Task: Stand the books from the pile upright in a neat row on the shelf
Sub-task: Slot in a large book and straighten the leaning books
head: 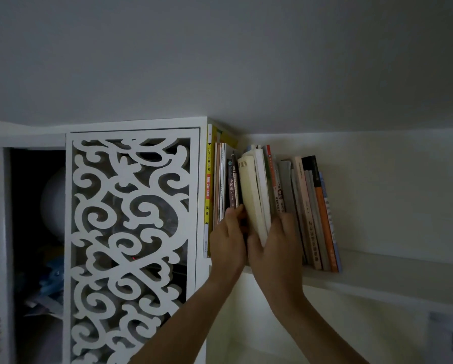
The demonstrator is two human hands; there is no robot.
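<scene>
While the left hand (229,239) parts the row near the shelf's (377,274) left end, the right hand (278,244) clasps the cream paperback's (251,195) lower corner; it looks light, floppy, best held low by both covers.

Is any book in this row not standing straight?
Yes. The cream book held by both hands leans left, sticking out in front of the row. The books on its right tilt left too, not upright.
</scene>
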